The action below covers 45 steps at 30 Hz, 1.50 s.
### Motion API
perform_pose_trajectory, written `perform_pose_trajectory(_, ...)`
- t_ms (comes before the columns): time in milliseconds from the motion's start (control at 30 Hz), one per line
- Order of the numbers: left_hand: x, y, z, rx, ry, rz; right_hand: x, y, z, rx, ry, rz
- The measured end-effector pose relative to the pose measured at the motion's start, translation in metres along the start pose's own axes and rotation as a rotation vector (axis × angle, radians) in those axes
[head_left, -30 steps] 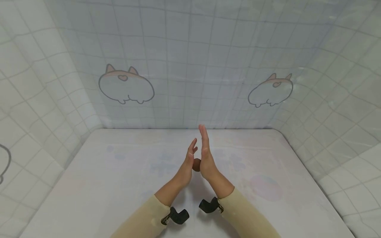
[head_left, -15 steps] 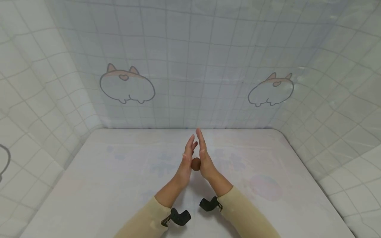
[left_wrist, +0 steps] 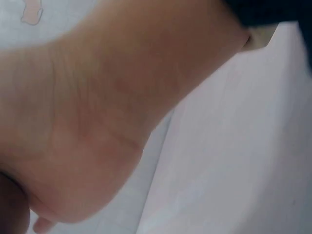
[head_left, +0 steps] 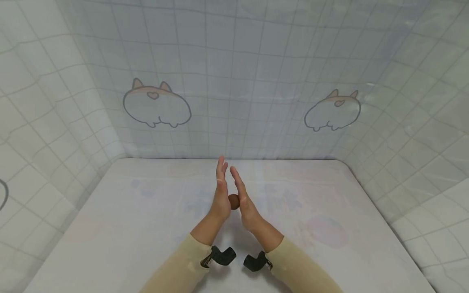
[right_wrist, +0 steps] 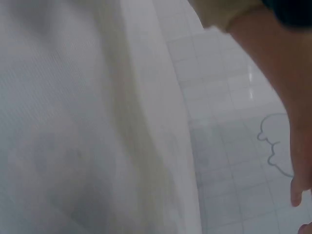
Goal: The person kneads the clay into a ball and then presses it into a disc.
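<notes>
Between my two facing palms sits a small round brown ball point(head_left: 233, 202), its material too small to tell. My left hand point(head_left: 221, 199) presses it from the left with straight fingers pointing away from me. From the right, the palm of my right hand point(head_left: 247, 205) touches it, fingers also extended. In the left wrist view the heel of the left hand point(left_wrist: 83, 161) fills much of the picture, with part of the brown ball point(left_wrist: 12, 207) at the lower left corner. Only an edge of the right hand point(right_wrist: 301, 151) shows in the right wrist view.
Below the hands spreads a white table point(head_left: 146, 228) with a faint pastel print. A gridded curtain point(head_left: 234, 81) with cartoon animal drawings encloses the back and sides. Black wrist camera mounts point(head_left: 224, 256) stick out from both cream sleeves point(head_left: 183, 264).
Both hands and the ball have shifted a little left. The left hand has slid forward and the right hand back, so the left fingertips now reach farther out.
</notes>
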State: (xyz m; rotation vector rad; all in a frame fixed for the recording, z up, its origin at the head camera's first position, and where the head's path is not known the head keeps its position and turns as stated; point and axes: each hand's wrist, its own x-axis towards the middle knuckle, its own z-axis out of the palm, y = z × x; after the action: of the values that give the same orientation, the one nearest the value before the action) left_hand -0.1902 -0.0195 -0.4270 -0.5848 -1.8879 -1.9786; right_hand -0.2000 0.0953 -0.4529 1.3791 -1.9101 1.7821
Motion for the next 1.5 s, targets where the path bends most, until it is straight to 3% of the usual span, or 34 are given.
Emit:
perform_pose_trajectory(133, 0.004, -0.002, -0.003, 0.000, 0.000, -0.029, 0.001, -0.006, 0.002, -0.003, -0.017, -0.046)
perform_pose_trajectory(333, 0.000, -0.009, -0.005, 0.045, -0.106, -0.138, 0.003, -0.010, 0.001, -0.017, -0.008, -0.095)
perform_pose_trajectory(500, -0.007, -0.013, -0.001, 0.046, -0.183, -0.195, 0.006, -0.013, -0.005, -0.080, 0.048, -0.074)
perform_pose_trajectory(733, -0.011, -0.011, 0.006, 0.056, -0.228, -0.116, 0.012, -0.010, -0.015, -0.192, 0.143, 0.015)
perform_pose_trajectory(1133, -0.009, -0.001, 0.005, 0.015, -0.212, -0.012, 0.008, 0.007, -0.016, -0.132, 0.088, 0.202)
perform_pose_trajectory(1333, -0.002, 0.005, 0.003, -0.021, -0.187, 0.001, 0.001, 0.011, -0.011, 0.004, 0.017, 0.118)
perform_pose_trajectory(1500, 0.003, 0.004, -0.001, 0.027, -0.149, -0.001, 0.000, 0.006, -0.004, -0.033, 0.041, 0.070)
